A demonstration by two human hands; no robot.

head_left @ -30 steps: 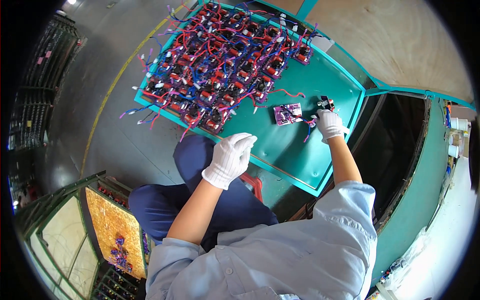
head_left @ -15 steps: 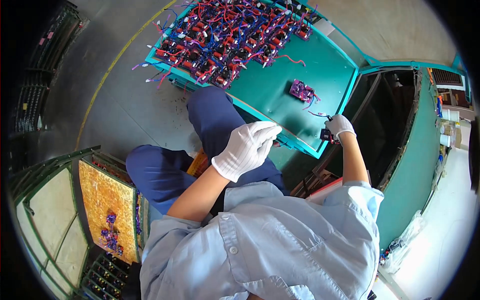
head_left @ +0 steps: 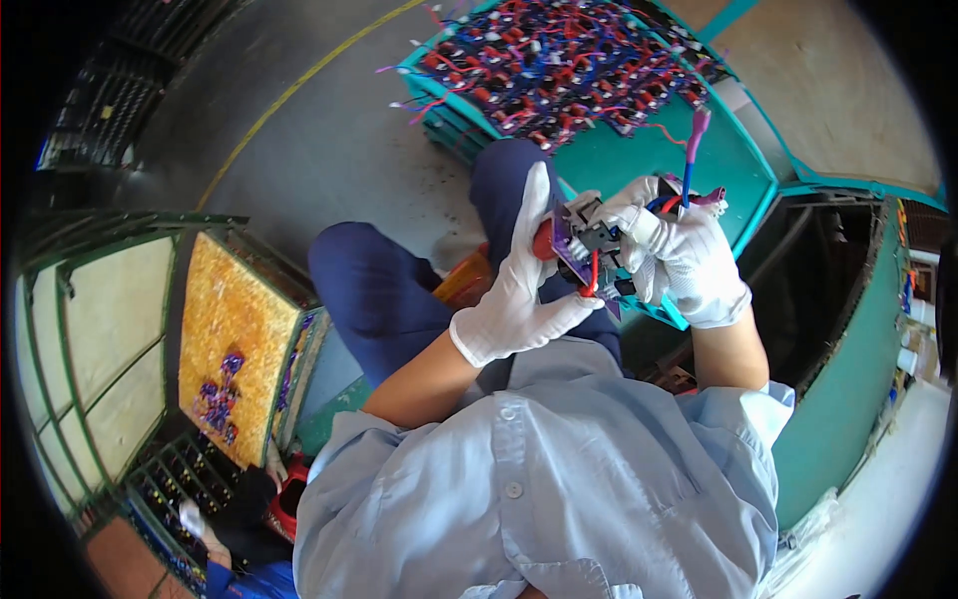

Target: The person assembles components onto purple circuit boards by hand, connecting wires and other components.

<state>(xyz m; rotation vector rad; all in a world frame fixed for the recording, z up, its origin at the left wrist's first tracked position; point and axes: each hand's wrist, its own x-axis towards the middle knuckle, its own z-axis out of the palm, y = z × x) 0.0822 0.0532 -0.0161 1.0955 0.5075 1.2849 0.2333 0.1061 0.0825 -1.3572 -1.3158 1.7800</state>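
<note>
In front of my chest, my white-gloved left hand (head_left: 514, 295) grips a purple circuit board (head_left: 562, 240) between thumb and fingers. The board is tilted and carries a red round part, dark blocks and a red wire. My gloved right hand (head_left: 694, 255) is closed on the board's bundled wires (head_left: 671, 203) at its right side. One blue wire with a purple sleeved end (head_left: 696, 135) sticks up from that hand. The right fingertips meet the board's dark parts; their exact hold is partly hidden.
A teal table (head_left: 619, 165) ahead bears many wired circuit boards (head_left: 559, 70). At left, a yellowish panel (head_left: 235, 339) holds a few more boards (head_left: 222, 399). A co-worker's gloved hand (head_left: 195, 519) and a red stool (head_left: 287, 499) show at lower left. A green panel (head_left: 838, 369) stands at right.
My right hand has come in from the table's right corner with a circuit board. My left hand, closed with no board visible before, now grips it. The view has shifted left.
</note>
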